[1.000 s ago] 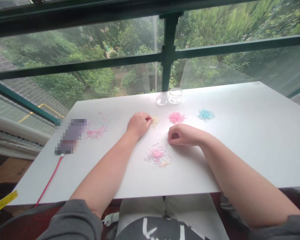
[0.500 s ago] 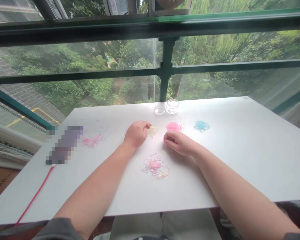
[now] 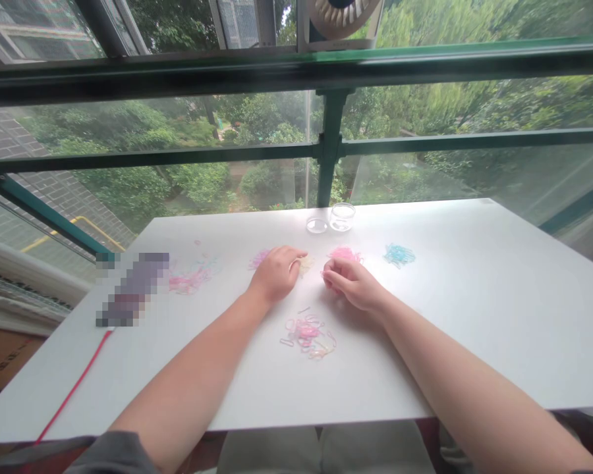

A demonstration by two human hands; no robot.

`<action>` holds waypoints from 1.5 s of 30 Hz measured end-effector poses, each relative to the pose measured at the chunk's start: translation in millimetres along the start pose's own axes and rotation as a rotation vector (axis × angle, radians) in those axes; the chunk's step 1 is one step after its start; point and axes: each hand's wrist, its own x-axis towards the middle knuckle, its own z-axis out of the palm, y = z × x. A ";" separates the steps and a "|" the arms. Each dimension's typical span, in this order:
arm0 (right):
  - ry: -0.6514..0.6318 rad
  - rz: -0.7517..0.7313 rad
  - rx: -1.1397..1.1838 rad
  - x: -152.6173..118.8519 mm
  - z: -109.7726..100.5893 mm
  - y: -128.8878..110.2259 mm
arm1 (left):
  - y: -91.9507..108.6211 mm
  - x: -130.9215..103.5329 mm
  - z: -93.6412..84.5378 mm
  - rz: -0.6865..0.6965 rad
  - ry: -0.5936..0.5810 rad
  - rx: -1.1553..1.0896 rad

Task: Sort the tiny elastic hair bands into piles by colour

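I count one white worktop [image 3: 464, 309] bearing six piles of small, thin loops; the loops are too tangled to number singly. One red cable [image 3: 74, 387] lies nearest, well left of the mixed pile [image 3: 306, 332], from which all places here are taken. That pile is loose and glossy: mostly pink, with lilac and pale yellow strands. Beyond its left, the cable meets one oblong object [image 3: 133, 289], its surface obscured, beside a second, scattered pile [image 3: 190, 282] of pink and bluish loops.

Two bare hands are present. Beyond and slightly left of the mixed pile, the left hand [image 3: 279, 271] has thumb and forefinger parted at the yellow pile [image 3: 306, 266]. Beyond and right, the right hand [image 3: 350, 280] has its fingers curled in; whether they grip a loop I cannot tell.

Past the mixed pile, single-coloured piles number four: purple pile [image 3: 257, 259] to its left, yellow straight beyond, pink pile [image 3: 344, 253] and blue pile [image 3: 399, 255] to its right. Farthest on the worktop: one clear disc [image 3: 317, 226], one clear jar [image 3: 342, 226].
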 end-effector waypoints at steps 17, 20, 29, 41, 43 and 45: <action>-0.078 0.000 0.019 -1.6 1.9 0.1 | 19.4 -7.9 2.9 -0.011 -0.083 -0.377; -0.081 -0.006 0.003 -1.9 1.5 -0.3 | 18.9 -9.2 3.3 -0.048 -0.094 -0.419; -0.059 0.018 0.002 -1.9 4.0 -0.4 | -15.9 6.2 2.8 -0.156 0.024 -0.046; -0.055 0.049 -0.007 -2.6 6.3 -1.0 | -28.0 11.1 8.7 -0.218 0.013 -0.031; -0.052 0.052 -0.010 -2.7 6.1 -1.1 | -28.2 10.3 8.1 -0.213 0.003 -0.059; -0.051 0.055 -0.016 -2.6 5.8 -1.2 | -28.3 9.7 7.3 -0.203 -0.003 -0.073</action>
